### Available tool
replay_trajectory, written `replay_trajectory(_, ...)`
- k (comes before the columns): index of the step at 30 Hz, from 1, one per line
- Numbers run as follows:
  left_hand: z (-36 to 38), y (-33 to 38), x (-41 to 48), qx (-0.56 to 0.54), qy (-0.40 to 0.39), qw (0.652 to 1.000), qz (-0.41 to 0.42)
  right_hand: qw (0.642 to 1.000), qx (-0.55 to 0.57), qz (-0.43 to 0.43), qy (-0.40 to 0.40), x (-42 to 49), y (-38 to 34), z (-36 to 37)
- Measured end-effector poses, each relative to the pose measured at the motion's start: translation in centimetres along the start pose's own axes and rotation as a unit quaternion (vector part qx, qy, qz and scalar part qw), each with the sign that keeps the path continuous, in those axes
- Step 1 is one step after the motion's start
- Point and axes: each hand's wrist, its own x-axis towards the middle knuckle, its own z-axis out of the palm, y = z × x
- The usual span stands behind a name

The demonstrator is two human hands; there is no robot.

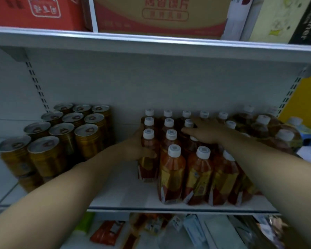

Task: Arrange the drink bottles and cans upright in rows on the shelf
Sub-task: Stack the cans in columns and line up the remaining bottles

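Observation:
Orange tea bottles with white caps (171, 173) stand upright in rows on the white shelf (126, 193), right of centre. My left hand (136, 146) is wrapped around the leftmost bottle (147, 159) of the third row. My right hand (205, 130) lies flat, fingers spread, over the caps of the bottles in the middle rows. Gold cans (66, 135) stand upright in rows at the left of the shelf. Larger bottles (269, 132) crowd the right end.
The shelf board above (151, 47) carries red and tan cartons (162, 15). A bare strip of shelf separates cans and bottles. Below the shelf edge lie packets and boxes (108, 232). A yellow wall (305, 97) is at the right.

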Motion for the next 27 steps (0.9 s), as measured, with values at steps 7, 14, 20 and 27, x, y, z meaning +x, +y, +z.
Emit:
replay_trajectory(7,0.8,0.8,-1.3,-0.073,0.054,0.991,0.1,0.998,0.031,-0.059,-0.012,0.0,1.5,-1.0)
replay_trajectory(14,3.4,1.4,-1.7,-0.06,0.173,0.976,0.115,0.99,0.049,-0.123,0.046,-0.8,1.9,-0.3)
replay_trajectory(20,9.1,1.4,-5.2,0.003,0.343,0.931,0.123,0.983,-0.002,-0.181,0.015,-1.1,4.3,-0.7)
replay_trajectory(27,11.4,0.9,-4.3,0.002,0.187,0.982,0.038,0.971,0.14,-0.169,0.1,-1.5,4.6,0.6)
